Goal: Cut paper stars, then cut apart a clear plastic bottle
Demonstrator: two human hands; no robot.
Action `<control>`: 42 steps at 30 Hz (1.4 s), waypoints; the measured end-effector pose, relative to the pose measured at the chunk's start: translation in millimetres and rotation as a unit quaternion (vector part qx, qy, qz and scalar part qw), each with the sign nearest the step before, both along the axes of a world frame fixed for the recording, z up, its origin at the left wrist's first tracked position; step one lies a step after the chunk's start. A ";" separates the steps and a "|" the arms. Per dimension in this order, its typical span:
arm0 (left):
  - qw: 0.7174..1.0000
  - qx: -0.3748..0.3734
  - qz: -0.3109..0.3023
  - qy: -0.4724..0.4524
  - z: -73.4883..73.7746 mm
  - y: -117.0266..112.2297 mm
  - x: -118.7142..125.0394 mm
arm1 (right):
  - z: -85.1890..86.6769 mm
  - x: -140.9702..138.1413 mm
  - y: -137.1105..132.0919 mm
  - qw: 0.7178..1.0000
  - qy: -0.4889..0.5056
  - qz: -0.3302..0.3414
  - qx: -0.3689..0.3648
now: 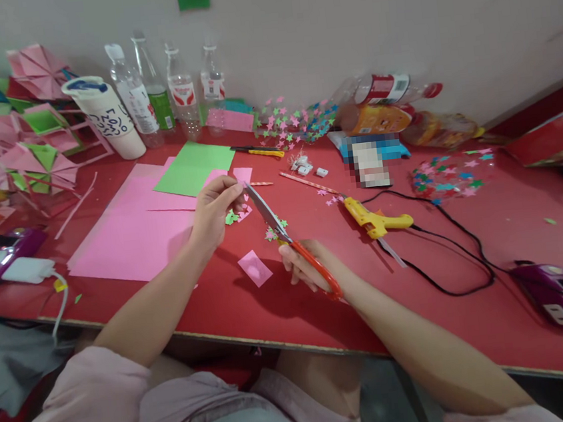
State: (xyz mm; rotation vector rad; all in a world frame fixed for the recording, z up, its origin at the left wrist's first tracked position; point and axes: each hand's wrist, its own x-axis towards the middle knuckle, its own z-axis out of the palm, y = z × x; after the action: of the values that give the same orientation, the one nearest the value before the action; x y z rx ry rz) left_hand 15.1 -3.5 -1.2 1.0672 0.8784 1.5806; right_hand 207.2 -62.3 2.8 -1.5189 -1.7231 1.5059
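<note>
My right hand (307, 262) grips a pair of scissors (311, 258) with red-orange handles, its blades pointing up and left. Closed in a pinch, my left hand (218, 207) is at the blade tips, with a small piece of pink paper (243, 174) at its fingertips. Below the blades a pink paper square (255, 268) lies on the red table. Small green paper stars (232, 217) are scattered beside my left hand, partly hidden by it. Under my left forearm is a large pink sheet (127, 234), and a green sheet (194, 168) rests above it.
To the right lies a yellow glue gun (375, 218), its black cord running to a purple power strip (552, 296). A yellow cutter (265, 151) and bags of paper stars (297, 121) are further back. Bottles (183, 97) and a white tumbler (111, 121) stand along the wall near folded paper shapes (40, 162).
</note>
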 end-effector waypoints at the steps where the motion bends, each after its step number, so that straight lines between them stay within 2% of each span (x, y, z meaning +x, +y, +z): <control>1: 1.000 0.001 -0.002 -0.002 0.1 0.1 -0.4 | 0.7 0.1 0.0 1.000 0.000 0.001 -0.003; 8: 0.999 -0.014 -0.029 0.010 2.0 2.6 -5.0 | 7.5 0.9 1.4 1.000 -0.017 0.006 0.003; 14: 0.998 -0.028 -0.047 0.016 2.2 3.9 -7.1 | 5.7 0.7 1.9 1.000 -0.017 0.007 0.001; 20: 0.998 -0.028 -0.053 0.000 3.3 3.6 -7.6 | 1.1 1.6 1.2 1.000 -0.026 -0.004 -0.005; 30: 0.998 -0.031 -0.057 -0.025 6.0 3.1 -7.1 | 5.9 1.1 2.0 0.999 -0.038 0.001 -0.015; 42: 0.998 -0.025 -0.053 -0.013 5.6 2.8 -7.9 | 5.5 1.6 3.3 1.000 -0.026 0.009 -0.008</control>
State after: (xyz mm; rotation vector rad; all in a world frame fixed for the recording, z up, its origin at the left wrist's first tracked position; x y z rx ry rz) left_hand 7.2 -0.7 4.4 1.0394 0.8259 1.4750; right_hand 208.8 -58.9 8.3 -1.5670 -1.7636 1.5050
